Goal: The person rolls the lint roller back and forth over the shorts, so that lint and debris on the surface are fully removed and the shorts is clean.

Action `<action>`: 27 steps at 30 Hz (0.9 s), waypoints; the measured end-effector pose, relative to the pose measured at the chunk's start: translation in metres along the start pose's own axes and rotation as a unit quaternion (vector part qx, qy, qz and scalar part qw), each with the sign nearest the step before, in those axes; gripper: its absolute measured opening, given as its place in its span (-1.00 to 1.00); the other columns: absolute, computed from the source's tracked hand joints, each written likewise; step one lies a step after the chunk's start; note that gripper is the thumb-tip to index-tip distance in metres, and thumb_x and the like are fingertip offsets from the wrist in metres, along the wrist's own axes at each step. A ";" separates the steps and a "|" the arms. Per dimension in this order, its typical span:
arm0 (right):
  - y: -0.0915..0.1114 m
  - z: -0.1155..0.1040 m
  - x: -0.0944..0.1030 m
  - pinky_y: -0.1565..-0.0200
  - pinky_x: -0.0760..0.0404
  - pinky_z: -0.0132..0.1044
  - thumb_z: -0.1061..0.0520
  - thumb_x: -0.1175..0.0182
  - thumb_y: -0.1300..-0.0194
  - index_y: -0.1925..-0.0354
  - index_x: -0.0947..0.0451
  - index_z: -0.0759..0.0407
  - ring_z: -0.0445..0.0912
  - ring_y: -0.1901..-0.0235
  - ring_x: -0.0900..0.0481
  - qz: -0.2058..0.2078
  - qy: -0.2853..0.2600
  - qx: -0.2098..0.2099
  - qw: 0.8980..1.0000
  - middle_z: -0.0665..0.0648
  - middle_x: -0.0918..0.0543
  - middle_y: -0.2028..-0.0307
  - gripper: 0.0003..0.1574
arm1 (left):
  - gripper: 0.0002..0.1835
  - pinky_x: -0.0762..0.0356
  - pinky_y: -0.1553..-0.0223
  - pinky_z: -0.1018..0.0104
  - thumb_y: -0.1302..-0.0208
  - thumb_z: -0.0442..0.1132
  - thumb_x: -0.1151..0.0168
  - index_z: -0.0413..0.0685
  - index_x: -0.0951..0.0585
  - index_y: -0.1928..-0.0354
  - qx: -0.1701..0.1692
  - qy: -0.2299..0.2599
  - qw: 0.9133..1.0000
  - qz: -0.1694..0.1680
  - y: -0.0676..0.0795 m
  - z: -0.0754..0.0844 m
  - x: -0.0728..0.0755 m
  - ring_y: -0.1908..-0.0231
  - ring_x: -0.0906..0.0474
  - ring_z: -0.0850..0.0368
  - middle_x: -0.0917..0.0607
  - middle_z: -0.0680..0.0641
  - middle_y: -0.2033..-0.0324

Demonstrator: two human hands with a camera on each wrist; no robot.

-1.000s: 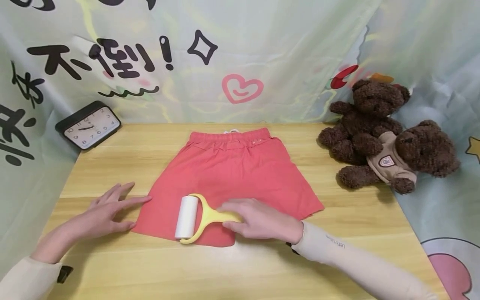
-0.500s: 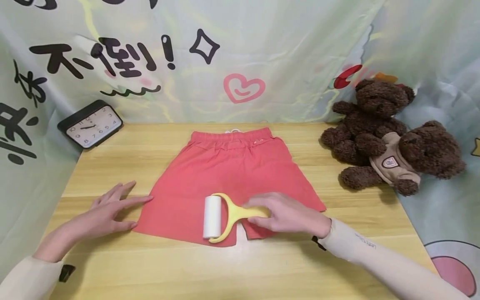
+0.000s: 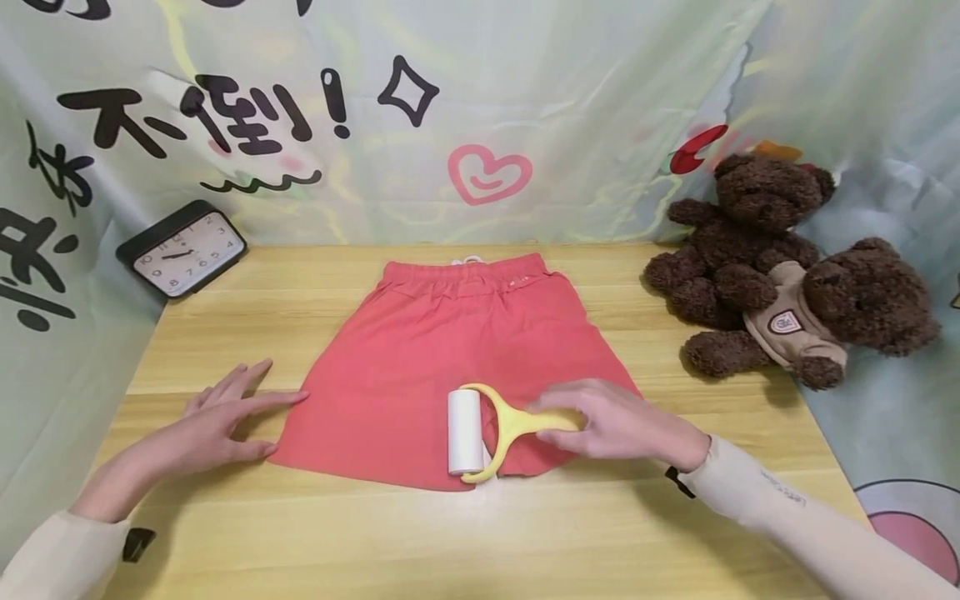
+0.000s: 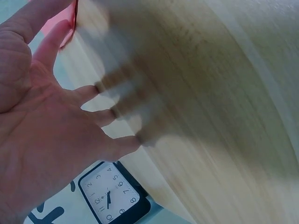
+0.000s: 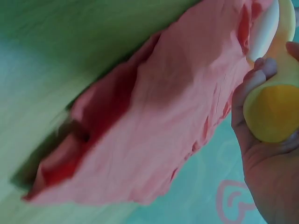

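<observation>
Red shorts (image 3: 420, 358) lie flat on the wooden table, waistband toward the back wall. My right hand (image 3: 600, 419) grips the yellow handle of a lint roller (image 3: 465, 432). Its white cylinder rests on the shorts beside the gap between the legs. In the right wrist view the fingers (image 5: 240, 100) wrap round the handle, and the leg hem of the shorts (image 5: 154, 130) looks rumpled. My left hand (image 3: 206, 429) is spread at the left edge of the shorts, its index fingertip and thumb touching the fabric. The left wrist view shows the other fingertips on the tabletop.
A black-framed clock (image 3: 183, 250) stands at the back left corner. Two brown teddy bears (image 3: 750, 242) sit and lie at the back right. Printed cloth (image 3: 570, 100) hangs behind and along the sides of the table (image 3: 360, 550).
My right hand has drawn the lint roller rightward across the shorts, from the left leg to the middle. The left hand has stayed in place at the edge.
</observation>
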State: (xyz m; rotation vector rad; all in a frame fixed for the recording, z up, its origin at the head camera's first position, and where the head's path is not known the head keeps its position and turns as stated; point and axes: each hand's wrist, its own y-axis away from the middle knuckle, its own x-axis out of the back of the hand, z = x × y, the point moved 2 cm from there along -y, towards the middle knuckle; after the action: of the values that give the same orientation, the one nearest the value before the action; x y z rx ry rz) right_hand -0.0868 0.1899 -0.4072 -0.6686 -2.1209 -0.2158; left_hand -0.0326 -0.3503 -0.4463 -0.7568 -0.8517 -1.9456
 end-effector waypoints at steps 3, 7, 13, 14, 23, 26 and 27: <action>0.004 0.004 0.005 0.17 -0.70 -0.26 0.10 -0.49 -0.46 -0.17 -0.78 0.01 -0.33 0.29 -0.60 -0.006 -0.008 0.011 1.000 -0.17 -0.78 0.05 -0.65 | -0.29 0.33 -0.24 -0.86 -0.35 -0.01 -0.58 0.39 -0.57 -0.52 -0.002 -0.004 1.000 0.003 0.000 0.000 -0.001 -0.59 0.33 -0.68 0.09 -0.47 -0.68; 0.011 0.010 0.012 0.25 -0.67 -0.31 0.11 -0.49 -0.47 -0.15 -0.78 -0.03 -0.33 0.34 -0.55 -0.018 -0.024 0.015 0.999 -0.19 -0.77 0.08 -0.68 | -0.31 0.32 -0.23 -0.86 -0.35 -0.01 -0.58 0.38 -0.58 -0.51 -0.002 -0.002 1.000 0.004 0.000 0.001 -0.001 -0.58 0.31 -0.69 0.09 -0.46 -0.68; 0.023 0.019 0.021 0.45 -0.56 -0.38 0.08 -0.46 -0.51 -0.15 -0.77 -0.11 -0.34 0.44 -0.44 -0.021 -0.051 0.005 0.998 -0.22 -0.73 0.16 -0.71 | -0.29 0.36 -0.23 -0.85 -0.35 -0.03 -0.58 0.39 -0.57 -0.52 -0.005 0.005 1.000 0.003 0.000 0.001 -0.001 -0.58 0.34 -0.69 0.10 -0.47 -0.68; 0.025 0.020 0.023 0.47 -0.54 -0.39 0.08 -0.46 -0.51 -0.15 -0.77 -0.12 -0.35 0.45 -0.43 -0.020 -0.053 0.007 0.998 -0.22 -0.73 0.17 -0.71 | -0.28 0.36 -0.23 -0.86 -0.35 -0.03 -0.58 0.40 -0.57 -0.52 -0.006 0.004 1.000 0.004 0.000 0.001 -0.001 -0.58 0.34 -0.69 0.10 -0.47 -0.68; 0.051 0.033 0.036 0.49 -0.51 -0.41 0.13 -0.51 -0.44 -0.14 -0.77 -0.13 -0.37 0.48 -0.40 -0.003 -0.047 0.008 0.999 -0.24 -0.75 0.16 -0.65 | -0.31 0.30 -0.23 -0.86 -0.36 -0.03 -0.57 0.41 -0.58 -0.51 -0.010 -0.006 1.000 0.010 0.001 0.003 0.000 -0.58 0.29 -0.70 0.08 -0.46 -0.68; 0.060 0.037 0.042 0.44 -0.56 -0.38 0.15 -0.52 -0.43 -0.16 -0.77 -0.12 -0.36 0.44 -0.47 -0.004 -0.043 0.004 0.999 -0.21 -0.76 0.12 -0.62 | -0.31 0.28 -0.22 -0.85 -0.36 -0.02 -0.57 0.41 -0.57 -0.51 -0.012 -0.007 1.000 0.008 0.000 0.004 -0.001 -0.57 0.28 -0.71 0.08 -0.47 -0.68; 0.063 0.038 0.044 0.41 -0.58 -0.37 0.16 -0.52 -0.43 -0.16 -0.77 -0.12 -0.34 0.42 -0.50 -0.004 -0.044 0.001 0.999 -0.20 -0.76 0.11 -0.61 | -0.30 0.27 -0.22 -0.85 -0.36 -0.02 -0.57 0.41 -0.57 -0.51 -0.013 -0.009 1.000 0.009 0.000 0.004 -0.001 -0.57 0.28 -0.72 0.07 -0.47 -0.68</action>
State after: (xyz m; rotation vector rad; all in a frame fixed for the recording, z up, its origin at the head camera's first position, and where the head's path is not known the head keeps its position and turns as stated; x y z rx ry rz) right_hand -0.1007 0.2744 -0.4008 -0.6790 -2.2079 -0.1913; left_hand -0.0316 -0.3466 -0.4446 -0.7960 -0.8291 -1.9403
